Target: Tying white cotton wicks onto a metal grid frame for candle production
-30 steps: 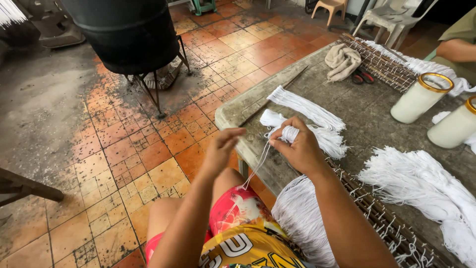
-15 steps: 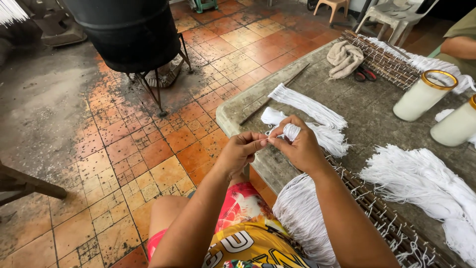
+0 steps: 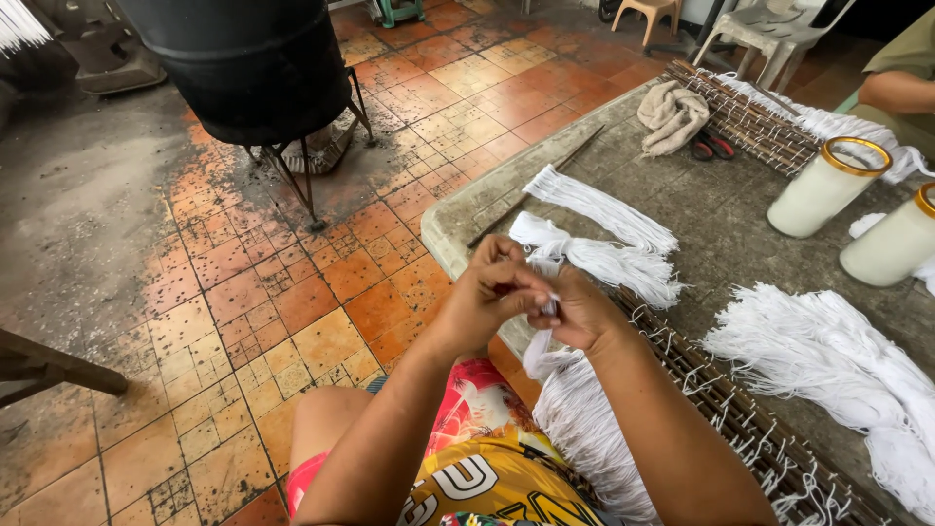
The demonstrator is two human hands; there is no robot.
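My left hand [image 3: 487, 297] and my right hand [image 3: 584, 314] are pressed together over the near corner of the stone table [image 3: 467, 209]. Both pinch a short length of white string [image 3: 551, 304] between the fingertips. Just beyond the hands lie two bundles of white string [image 3: 599, 239] on the table. Below my right forearm a long wooden frame [image 3: 750, 429] carries a fringe of white strings [image 3: 584, 429] that hangs off the table edge over my lap.
A pile of white strings [image 3: 828, 365] lies right of the frame. Two white cylinders with gold rims [image 3: 823, 187] stand at the far right, beside another person's arm [image 3: 901, 90]. A black barrel on a metal stand [image 3: 258, 68] sits on the tiled floor. Cloth [image 3: 672, 112] and scissors [image 3: 716, 148] lie beyond.
My left hand, apart from the right and pulling a string taut a second ago, has come in to meet the right hand. Both hands dropped slightly toward the table edge.
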